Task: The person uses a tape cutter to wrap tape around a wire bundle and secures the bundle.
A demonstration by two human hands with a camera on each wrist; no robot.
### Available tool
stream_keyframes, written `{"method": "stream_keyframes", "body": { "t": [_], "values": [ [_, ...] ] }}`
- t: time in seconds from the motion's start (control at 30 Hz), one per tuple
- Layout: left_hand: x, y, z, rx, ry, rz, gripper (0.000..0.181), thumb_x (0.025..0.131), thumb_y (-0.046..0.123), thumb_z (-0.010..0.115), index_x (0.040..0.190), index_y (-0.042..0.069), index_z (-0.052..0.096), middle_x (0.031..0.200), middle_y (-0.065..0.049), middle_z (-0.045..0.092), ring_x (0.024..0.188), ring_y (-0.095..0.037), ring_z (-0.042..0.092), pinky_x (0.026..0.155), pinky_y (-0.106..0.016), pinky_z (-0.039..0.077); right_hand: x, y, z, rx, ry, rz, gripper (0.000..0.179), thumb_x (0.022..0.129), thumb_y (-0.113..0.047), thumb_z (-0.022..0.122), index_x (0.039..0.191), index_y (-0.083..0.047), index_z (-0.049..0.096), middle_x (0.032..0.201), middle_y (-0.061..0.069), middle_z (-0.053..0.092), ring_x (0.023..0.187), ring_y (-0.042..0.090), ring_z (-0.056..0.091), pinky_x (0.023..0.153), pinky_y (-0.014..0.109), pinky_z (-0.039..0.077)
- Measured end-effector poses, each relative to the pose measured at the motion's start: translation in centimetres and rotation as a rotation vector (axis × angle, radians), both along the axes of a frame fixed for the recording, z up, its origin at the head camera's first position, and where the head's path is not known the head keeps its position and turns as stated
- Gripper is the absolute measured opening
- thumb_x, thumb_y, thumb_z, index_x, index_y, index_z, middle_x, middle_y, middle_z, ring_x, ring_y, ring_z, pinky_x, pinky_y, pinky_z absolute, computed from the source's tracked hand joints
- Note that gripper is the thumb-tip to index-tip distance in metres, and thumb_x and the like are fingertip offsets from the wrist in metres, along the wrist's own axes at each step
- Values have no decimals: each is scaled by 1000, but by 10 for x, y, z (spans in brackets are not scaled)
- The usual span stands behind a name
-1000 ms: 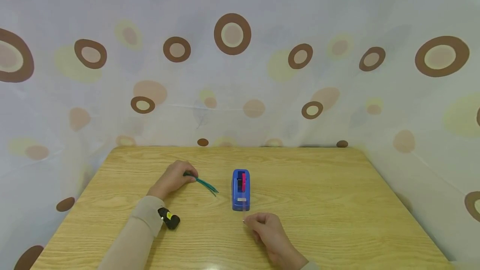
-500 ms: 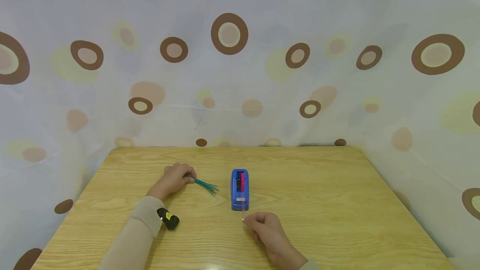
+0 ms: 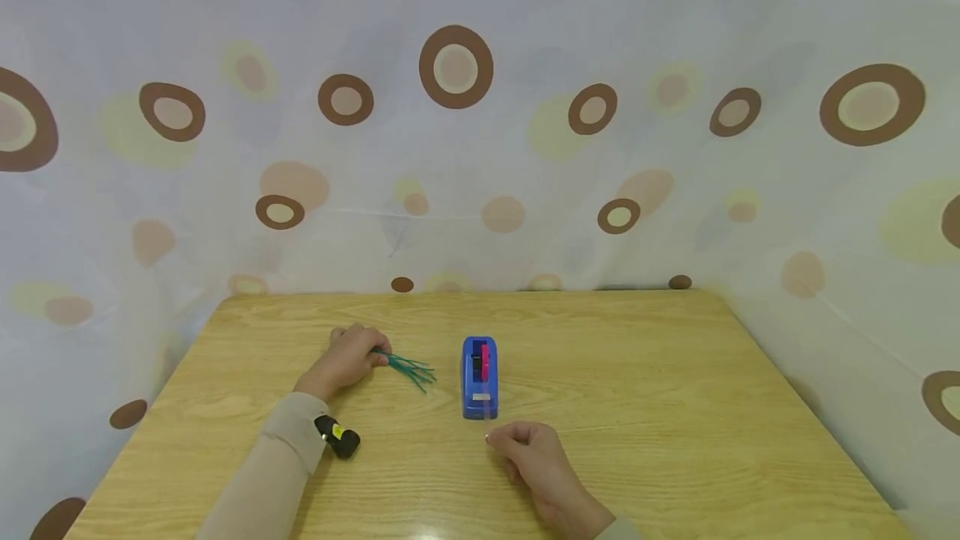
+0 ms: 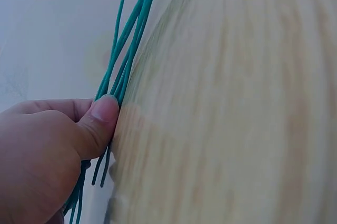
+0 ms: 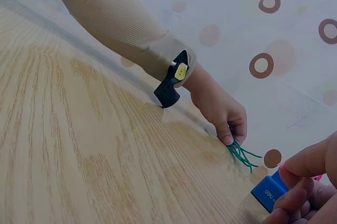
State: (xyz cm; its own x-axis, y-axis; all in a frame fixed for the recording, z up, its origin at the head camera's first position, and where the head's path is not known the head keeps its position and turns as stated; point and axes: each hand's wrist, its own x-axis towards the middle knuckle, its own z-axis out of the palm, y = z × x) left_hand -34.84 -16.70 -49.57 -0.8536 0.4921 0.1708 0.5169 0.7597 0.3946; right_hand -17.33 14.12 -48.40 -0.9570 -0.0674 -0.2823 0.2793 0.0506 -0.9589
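Observation:
In the head view my left hand (image 3: 348,359) pinches a bundle of thin green strands (image 3: 411,371) left of a blue tape dispenser (image 3: 479,394). The left wrist view shows the strands (image 4: 120,61) held between thumb and fingers, their ends spread on both sides of the grip. My right hand (image 3: 540,465), in front of the dispenser, pinches the end of a clear tape strip (image 3: 487,411) between thumb and forefinger. That strip runs back to the pink-cored roll (image 3: 484,362). In the right wrist view my fingers partly hide the dispenser (image 5: 267,193).
Both hands work over a wood-grain table (image 3: 660,407). A patterned sheet (image 3: 495,257) hangs behind it and along its sides. A small black device (image 3: 339,437) with a yellow label is worn at the left wrist.
The free ends of the green strands have fanned out wider in my left hand. My right hand keeps the tape end in nearly the same spot. The head view has shifted slightly.

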Motion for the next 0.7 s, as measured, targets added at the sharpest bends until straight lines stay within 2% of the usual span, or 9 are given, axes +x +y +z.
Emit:
{"method": "stream_keyframes", "body": {
  "t": [0.2,0.37,0.47,0.6,0.7],
  "values": [
    [0,1,3,-47,12,-17,7,86,22,73,81,22,68,82,11,62,84,-19,49,94,-59,28,2,1,4,-5,12,6,23,94,-15,67,101,8,69,61,-3,47,59,11,44,58,24,37],
    [-1,2,2,-80,38,-37,9,89,21,71,81,21,66,80,11,63,81,-17,55,97,-57,32,3,-1,3,3,14,6,25,94,-15,67,102,8,70,60,-3,47,58,11,44,57,24,38],
    [-1,4,4,-78,18,-25,11,92,19,69,82,20,66,81,10,63,79,-15,57,96,-50,36,3,-1,2,9,15,3,25,94,-15,67,101,8,70,60,-3,47,58,12,43,57,24,38],
    [2,6,8,-48,-26,7,6,95,16,67,89,15,68,88,6,61,82,-15,57,87,-42,45,4,-1,4,11,12,5,24,94,-15,67,101,8,70,60,-3,47,58,12,43,56,24,37],
    [5,7,11,-21,-39,-4,4,95,13,66,97,12,70,93,4,60,88,-15,59,83,-40,49,4,-1,6,7,18,5,25,94,-14,67,101,9,69,60,-3,47,58,11,43,56,23,38]
  ]
}}
